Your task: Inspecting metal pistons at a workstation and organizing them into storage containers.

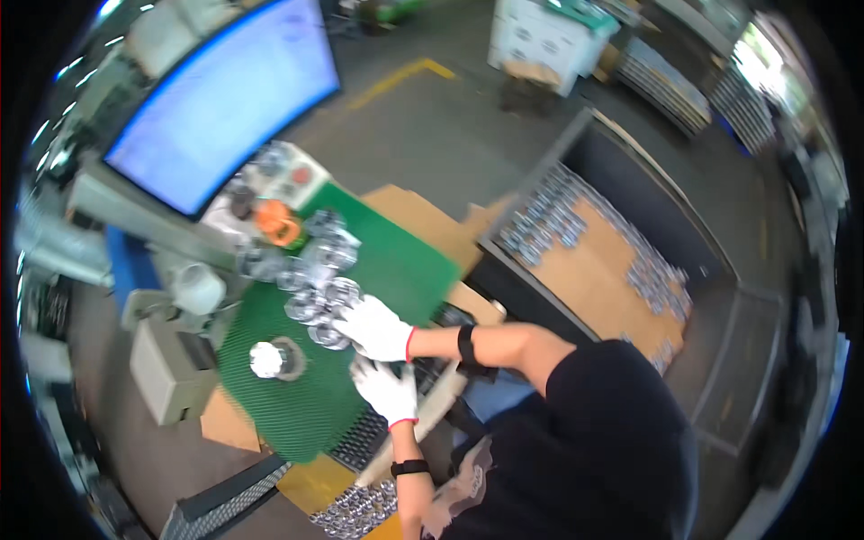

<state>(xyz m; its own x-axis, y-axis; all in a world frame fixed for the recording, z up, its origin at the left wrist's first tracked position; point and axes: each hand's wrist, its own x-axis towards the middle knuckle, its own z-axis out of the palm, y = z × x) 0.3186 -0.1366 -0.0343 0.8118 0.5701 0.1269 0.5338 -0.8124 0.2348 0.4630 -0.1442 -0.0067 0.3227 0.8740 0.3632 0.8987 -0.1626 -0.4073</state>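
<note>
Both my hands wear white gloves with red cuffs. My right hand [378,329] reaches over the green ribbed mat [409,261], its fingers closed at the edge of a cluster of shiny round metal parts [310,301]. The fingertips seem to grip the nearest metal part [328,336], partly hidden by the glove. Just below it, my left hand [387,392] is at the mat's near edge, fingers stretched forward with nothing visible in them. Apart from the cluster, another bright metal part [267,360] sits on the mat to the left.
A large monitor [229,99] stands behind the mat, near an orange object [278,223]. A black keyboard [358,438] lies partly under the mat. At right, a dark bin [621,171] holds cardboard with rows of small metal parts [544,216]. More metal parts [355,511] lie at lower left.
</note>
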